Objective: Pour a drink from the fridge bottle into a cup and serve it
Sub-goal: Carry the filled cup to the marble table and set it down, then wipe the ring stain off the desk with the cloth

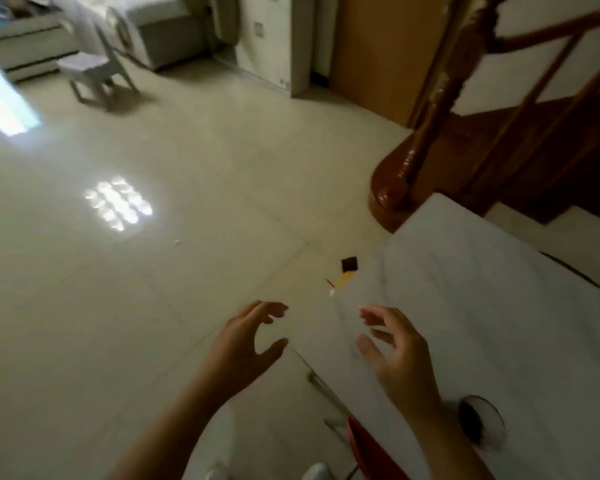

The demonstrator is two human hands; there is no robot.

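Both of my hands are held out in front of me with nothing in them. My left hand [246, 344] hovers over the tiled floor, fingers curled and apart. My right hand [395, 351] hovers over the near corner of a white marble-look table [482, 306], fingers also apart. A cup with a dark inside [480, 424] stands on the table beside my right forearm. No bottle and no fridge are in view.
A wooden stair post and steps [430, 133] rise behind the table. A small pale chair [97, 74] stands at the far left near a sofa [160, 32]. Small scraps [347, 268] lie on the floor by the table edge. Something red [371, 452] sits under the table.
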